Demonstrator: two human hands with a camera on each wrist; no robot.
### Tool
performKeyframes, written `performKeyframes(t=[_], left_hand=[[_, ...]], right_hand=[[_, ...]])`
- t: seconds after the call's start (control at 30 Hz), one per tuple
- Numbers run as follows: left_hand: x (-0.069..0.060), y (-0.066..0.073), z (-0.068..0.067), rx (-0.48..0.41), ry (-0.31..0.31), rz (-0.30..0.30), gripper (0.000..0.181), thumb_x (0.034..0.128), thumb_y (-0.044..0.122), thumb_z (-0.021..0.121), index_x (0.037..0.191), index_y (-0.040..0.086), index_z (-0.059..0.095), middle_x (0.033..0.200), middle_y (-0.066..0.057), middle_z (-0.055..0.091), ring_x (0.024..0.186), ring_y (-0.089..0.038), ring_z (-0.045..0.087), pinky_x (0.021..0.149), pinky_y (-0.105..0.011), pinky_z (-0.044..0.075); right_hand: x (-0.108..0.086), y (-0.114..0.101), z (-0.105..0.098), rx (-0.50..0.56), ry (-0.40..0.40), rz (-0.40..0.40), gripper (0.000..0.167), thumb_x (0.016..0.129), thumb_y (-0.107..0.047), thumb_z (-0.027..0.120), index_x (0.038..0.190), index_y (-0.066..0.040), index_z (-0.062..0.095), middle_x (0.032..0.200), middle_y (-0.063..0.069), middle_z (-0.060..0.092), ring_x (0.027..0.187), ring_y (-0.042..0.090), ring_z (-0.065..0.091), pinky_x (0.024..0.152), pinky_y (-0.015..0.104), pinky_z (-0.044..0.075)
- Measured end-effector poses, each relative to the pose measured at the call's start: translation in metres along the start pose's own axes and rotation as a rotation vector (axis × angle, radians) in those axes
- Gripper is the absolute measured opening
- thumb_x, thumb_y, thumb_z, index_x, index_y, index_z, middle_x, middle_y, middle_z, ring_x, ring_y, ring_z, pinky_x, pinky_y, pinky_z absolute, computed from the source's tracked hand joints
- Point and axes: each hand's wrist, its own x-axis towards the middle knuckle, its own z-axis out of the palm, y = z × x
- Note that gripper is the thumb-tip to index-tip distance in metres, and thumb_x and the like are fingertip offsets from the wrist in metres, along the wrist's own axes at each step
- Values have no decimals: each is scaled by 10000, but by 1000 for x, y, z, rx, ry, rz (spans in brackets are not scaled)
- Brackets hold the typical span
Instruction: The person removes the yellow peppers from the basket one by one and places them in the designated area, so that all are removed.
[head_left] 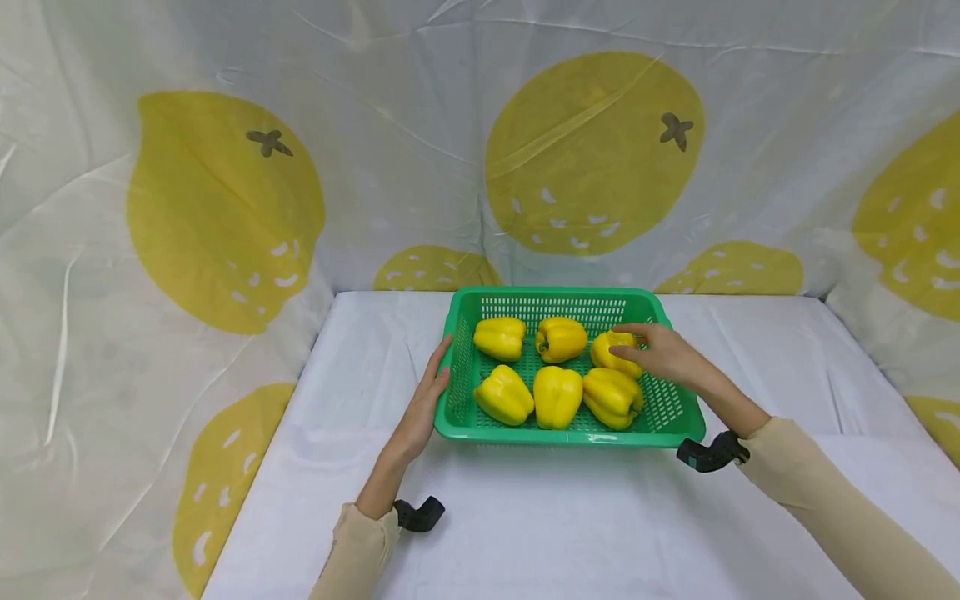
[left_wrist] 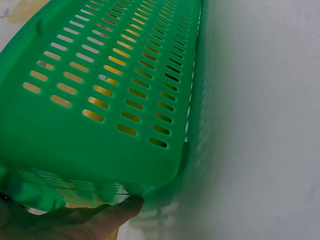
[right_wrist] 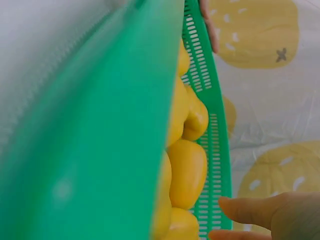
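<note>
A green plastic basket (head_left: 555, 437) with slotted walls stands on the white-covered table, holding several yellow bell peppers in two rows. My left hand (head_left: 422, 408) rests against its left end, fingers fairly straight along the outer wall. Over the back right bell pepper (head_left: 604, 353) reaches my right hand (head_left: 660, 354), thumb and finger apart; whether they touch it is hard to tell. In the right wrist view those fingertips (right_wrist: 245, 207) show beside the peppers. The front right bell pepper (head_left: 611, 398) lies just below that hand. In the left wrist view, the basket wall (left_wrist: 100, 145) hides most of the contents.
White cloth (head_left: 555, 517) covers the table in front of the basket and on both sides. A pale curtain (head_left: 405, 150) with large yellow fruit prints hangs behind and at the sides. Black wrist mounts (head_left: 712, 452) sit on both forearms.
</note>
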Motion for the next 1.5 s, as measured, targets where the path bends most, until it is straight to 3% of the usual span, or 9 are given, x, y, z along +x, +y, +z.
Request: performKeyframes(t=[0.27,0.67,0.9,1.03,1.17,1.23,1.27,1.33,1.5], left_hand=[[0,0,0,-1,-1,3,524,1145,384,247,1655,384,129,1750,54,61,1618,-240,57,1279,-616,51],[0,-1,0,10,2,-4,522,1142,394,253,1651,395,135,1749,51,64,1618,-245,57,1282,-611,49],[0,-1,0,5,0,-5,530,1140,407,243,1655,385,123,1752,42,57,1618,-257,61,1277,-626,51],[-1,-1,0,7,-2,-13,524,1140,405,244,1652,397,130,1750,50,61,1617,-251,70,1277,-623,60],[-1,-1,1,11,-8,-11,522,1141,402,244,1651,400,131,1750,51,59,1619,-248,61,1277,-625,54],[-1,-1,1,10,-10,-8,526,1141,401,241,1654,392,125,1752,44,52,1620,-253,54,1276,-628,49],[0,-2,0,8,-11,-5,528,1141,400,238,1656,386,121,1753,39,47,1620,-258,52,1275,-631,47],[0,-2,0,5,-7,-2,529,1141,397,235,1657,380,119,1754,35,46,1620,-263,54,1274,-632,47],[0,-2,0,4,1,3,525,1142,387,241,1655,379,130,1752,40,56,1619,-256,60,1277,-624,50]], right_hand=[[9,-1,-10,24,-96,32,583,1088,-364,525,1536,4,460,1573,321,410,1405,530,437,1110,654,412],[22,-1,-11,36,-122,33,557,1090,-315,526,1549,-11,446,1589,332,373,1427,507,418,1122,638,410],[33,-4,-11,51,-151,30,555,1077,-271,560,1566,-43,431,1624,321,315,1491,524,297,1155,660,355],[38,-3,-10,48,-157,25,552,1066,-253,585,1561,-52,446,1624,310,326,1444,528,344,1135,627,392],[41,-2,-8,49,-139,18,543,1053,-246,611,1538,-40,479,1605,316,360,921,349,572,856,441,512],[43,-1,-7,59,-122,15,542,1039,-237,633,1524,-35,497,1586,321,389,637,205,392,678,339,433],[44,-1,-6,66,-111,12,543,1029,-229,647,1515,-32,507,1576,324,403,587,161,268,620,313,368],[46,-1,-4,64,-84,-3,541,1009,-216,677,1493,-24,533,1543,327,444,520,107,176,548,277,311],[49,-1,0,35,-18,-26,522,961,-168,739,1438,-17,592,1502,322,488,483,75,171,519,250,298]])
